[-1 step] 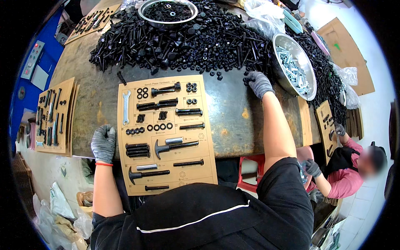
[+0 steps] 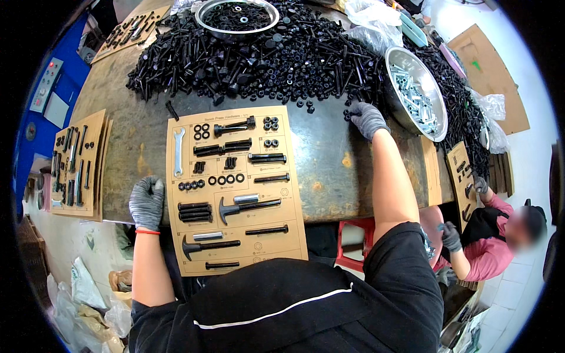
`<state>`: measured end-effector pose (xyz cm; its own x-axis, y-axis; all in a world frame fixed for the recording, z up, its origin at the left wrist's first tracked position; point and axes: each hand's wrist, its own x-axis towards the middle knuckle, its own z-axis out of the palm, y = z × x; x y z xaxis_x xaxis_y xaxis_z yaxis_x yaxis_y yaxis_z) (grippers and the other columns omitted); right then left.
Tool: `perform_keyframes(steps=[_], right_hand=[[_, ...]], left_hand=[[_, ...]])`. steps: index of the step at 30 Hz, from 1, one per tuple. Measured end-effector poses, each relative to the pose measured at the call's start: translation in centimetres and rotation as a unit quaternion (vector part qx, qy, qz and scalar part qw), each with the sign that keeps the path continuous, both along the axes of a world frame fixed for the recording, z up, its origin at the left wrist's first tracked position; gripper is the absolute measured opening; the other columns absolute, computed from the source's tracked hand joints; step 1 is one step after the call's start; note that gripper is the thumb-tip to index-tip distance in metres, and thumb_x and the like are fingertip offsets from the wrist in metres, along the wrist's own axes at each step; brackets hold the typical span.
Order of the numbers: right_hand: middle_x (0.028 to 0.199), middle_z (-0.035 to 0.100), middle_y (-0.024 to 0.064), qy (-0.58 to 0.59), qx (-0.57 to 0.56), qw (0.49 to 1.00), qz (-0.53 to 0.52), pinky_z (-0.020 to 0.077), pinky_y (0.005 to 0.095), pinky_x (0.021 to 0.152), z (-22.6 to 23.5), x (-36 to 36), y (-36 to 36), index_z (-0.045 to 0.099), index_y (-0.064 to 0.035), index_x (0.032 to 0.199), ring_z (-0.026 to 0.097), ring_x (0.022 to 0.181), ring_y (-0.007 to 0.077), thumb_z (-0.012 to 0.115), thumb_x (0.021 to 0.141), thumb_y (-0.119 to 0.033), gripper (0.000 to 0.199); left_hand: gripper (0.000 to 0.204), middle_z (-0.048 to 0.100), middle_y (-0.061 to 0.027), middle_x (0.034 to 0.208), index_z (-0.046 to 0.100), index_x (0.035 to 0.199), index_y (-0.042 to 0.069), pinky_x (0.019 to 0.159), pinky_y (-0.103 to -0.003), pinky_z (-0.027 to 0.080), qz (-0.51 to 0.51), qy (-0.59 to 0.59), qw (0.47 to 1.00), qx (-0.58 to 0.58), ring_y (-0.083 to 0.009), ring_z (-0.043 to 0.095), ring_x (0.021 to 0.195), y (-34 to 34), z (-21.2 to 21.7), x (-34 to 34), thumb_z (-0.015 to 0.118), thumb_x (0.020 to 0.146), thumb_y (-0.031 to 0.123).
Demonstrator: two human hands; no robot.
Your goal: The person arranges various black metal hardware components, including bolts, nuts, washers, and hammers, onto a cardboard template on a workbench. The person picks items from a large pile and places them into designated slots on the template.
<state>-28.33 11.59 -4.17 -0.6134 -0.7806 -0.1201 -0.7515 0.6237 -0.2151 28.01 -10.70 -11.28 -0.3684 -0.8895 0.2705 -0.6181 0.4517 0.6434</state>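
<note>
1. Head view: the cardboard layout card lies at the near edge of the bench, left of its middle, and overhangs that edge toward the person. It carries black bolts, washers, nuts, two hammer-shaped parts and a flat silver wrench in its upper left corner.
2. The left hand, in a grey glove, rests at the card's left edge with the fingers curled loosely; it holds nothing that can be seen. Judging by this, it serves best as a steadying hand, pressing the card flat so that the laid parts do not slide.
3. The right hand, also gloved, reaches to the near fringe of the heap of black fasteners that fills the far side of the bench. The fingers are bent over small nuts there; whether they already pinch one cannot be told.
4. A good pick, in my judgement, takes loose pieces from the fringe rather than digging into the heap, so that none rolls off.
5. Just right of that hand a steel bowl of silver bolts tilts against the heap; a second bowl sits at the far edge.
6. Another filled card lies at the left edge of the bench.
</note>
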Motion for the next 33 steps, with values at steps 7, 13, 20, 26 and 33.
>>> perform_keyframes(steps=[7, 13, 20, 26, 33], right_hand=[[0.105, 0.066, 0.0205, 0.055, 0.047, 0.993, -0.089, 0.0489, 0.0416, 0.086, -0.6, -0.8, 0.5, 0.067, -0.0011, 0.105, 0.062, 0.098, 0.0372, 0.064, 0.084, -0.027, 0.034], [0.114, 0.064, 0.0165, 0.038, -0.131, 0.991, 0.011, 0.0453, 0.0402, 0.094, -3.7, 2.5, -1.5, 0.066, -0.0075, 0.109, 0.058, 0.107, 0.0326, 0.067, 0.08, -0.023, 0.033], [0.097, 0.067, 0.0186, 0.021, -0.175, 0.984, -0.006, 0.0505, 0.0379, 0.083, -6.4, 4.2, 1.1, 0.068, -0.002, 0.099, 0.065, 0.089, 0.0308, 0.065, 0.078, -0.011, 0.023], [0.091, 0.069, 0.0176, -0.003, -0.044, 0.998, -0.036, 0.0512, 0.0384, 0.078, -1.6, 12.7, 3.0, 0.069, -0.0028, 0.096, 0.066, 0.083, 0.0311, 0.065, 0.078, -0.016, 0.023], [0.087, 0.065, 0.0137, -0.106, -0.183, 0.968, 0.137, 0.0515, 0.0367, 0.075, -0.2, 24.5, 3.7, 0.069, -0.0067, 0.09, 0.062, 0.081, 0.0307, 0.07, 0.077, -0.01, 0.014]], left_hand=[[0.018, 0.066, -0.0139, 0.084, 0.067, 0.092, 0.003, 0.072, -0.034, 0.05, -0.004, 0.006, 1.0, 0.024, -0.025, 0.063, 0.075, 0.2, 0.6, -0.1, 0.069, 0.083, 0.018], [0.023, 0.068, -0.0147, 0.093, 0.069, 0.098, 0.009, 0.077, -0.04, 0.052, 0.024, -0.132, 0.991, -0.009, -0.0328, 0.065, 0.086, 0.9, 3.2, -0.2, 0.066, 0.08, 0.023], [0.024, 0.067, -0.0141, 0.088, 0.069, 0.095, 0.012, 0.075, -0.04, 0.052, 0.016, -0.154, 0.988, 0.013, -0.0331, 0.064, 0.083, 1.1, 5.1, -1.6, 0.063, 0.083, 0.032], [0.024, 0.067, -0.0142, 0.086, 0.07, 0.095, 0.01, 0.071, -0.04, 0.051, 0.018, -0.077, 0.997, -0.022, -0.0295, 0.065, 0.078, 0.8, 2.0, -0.3, 0.066, 0.083, 0.03], [0.021, 0.065, -0.0128, 0.085, 0.068, 0.094, 0.007, 0.072, -0.036, 0.05, -0.002, -0.056, 0.998, 0.003, -0.027, 0.063, 0.075, -0.1, 0.9, -0.6, 0.067, 0.083, 0.025]])
